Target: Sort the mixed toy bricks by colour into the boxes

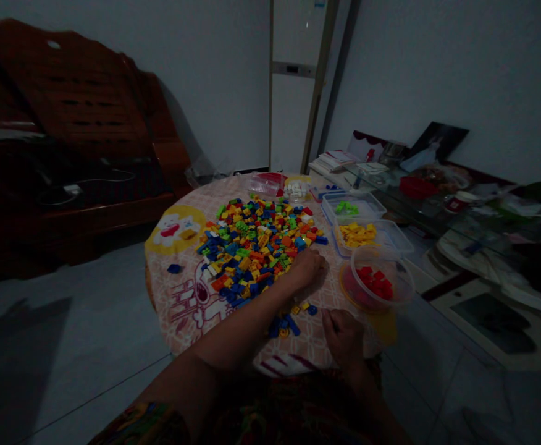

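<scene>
A large heap of mixed toy building bricks (pixel 256 244) is spread over a round table with a patterned cloth (pixel 182 321). My left hand (pixel 308 269) reaches across to the heap's right edge, its fingers curled down near the cloth; whatever they hold is hidden. Closer to my body, my right hand (pixel 344 334) rests at the table's near right side with its fingers folded in. I cannot see what is inside it. Between the hands and the near edge lies a small group of blue and yellow bricks (pixel 289 324).
On the right stand a round tub (pixel 407 290) with red bricks, a clear box (pixel 398 241) with yellow bricks and another box (pixel 372 201) with green ones. White bricks (pixel 297 189) sit at the back. A wooden bench (pixel 94 117) and a cluttered glass-topped cabinet (pixel 391 185) flank the table.
</scene>
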A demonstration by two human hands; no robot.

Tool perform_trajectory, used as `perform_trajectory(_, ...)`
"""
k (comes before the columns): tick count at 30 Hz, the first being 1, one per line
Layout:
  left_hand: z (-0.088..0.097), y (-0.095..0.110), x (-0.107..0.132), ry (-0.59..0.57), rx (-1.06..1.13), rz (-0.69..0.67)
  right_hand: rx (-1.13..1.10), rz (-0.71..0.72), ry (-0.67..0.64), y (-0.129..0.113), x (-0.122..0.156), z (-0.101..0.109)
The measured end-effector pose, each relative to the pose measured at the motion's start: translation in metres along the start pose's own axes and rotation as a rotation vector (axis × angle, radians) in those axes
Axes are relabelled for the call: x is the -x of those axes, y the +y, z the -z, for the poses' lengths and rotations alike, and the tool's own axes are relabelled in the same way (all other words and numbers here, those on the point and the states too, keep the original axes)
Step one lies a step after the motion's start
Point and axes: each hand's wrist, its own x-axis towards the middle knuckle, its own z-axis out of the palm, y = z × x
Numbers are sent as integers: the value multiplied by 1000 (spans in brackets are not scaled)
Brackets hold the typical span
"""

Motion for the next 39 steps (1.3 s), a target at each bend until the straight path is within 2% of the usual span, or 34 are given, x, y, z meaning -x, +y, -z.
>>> perform_trajectory(3,-6,0,-8,-12,-23,34,6,-6,-2,0,0,0)
perform_trajectory(6,-4,-2,-17,84,128,25,9,-19,-17,1,1,0)
perform_trajectory(10,-2,0,-42,112,478,73,7,-37,-46,1,2,-1)
perform_trajectory(15,-10,6,-82,164,960,127,6,-56,-46,1,2,-2)
perform_trajectory(18,-9,1,-85,218,1238,82,8,-58,-33,1,1,-1)
perform_trajectory(20,-3,-8,-75,236,1325,70,6,-51,-28,0,1,-1)
perform_trajectory(23,13,-28,-41,278,1237,56,4,-45,-31,0,1,-1)
perform_trajectory(26,31,-46,8,341,941,42,17,-44,-33,0,1,0)
perform_trajectory(29,41,-55,59,334,603,102,23,-56,-38,0,2,1)
perform_trajectory(32,35,-59,98,264,341,118,10,-66,-41,1,2,1)
perform_trajectory(34,26,-61,114,218,252,91,12,-62,-36,1,2,1)
perform_trajectory(36,18,-64,121,221,206,77,23,-47,-30,2,2,1)
perform_trajectory(39,12,-69,118,254,175,82,32,-34,-21,2,1,1)
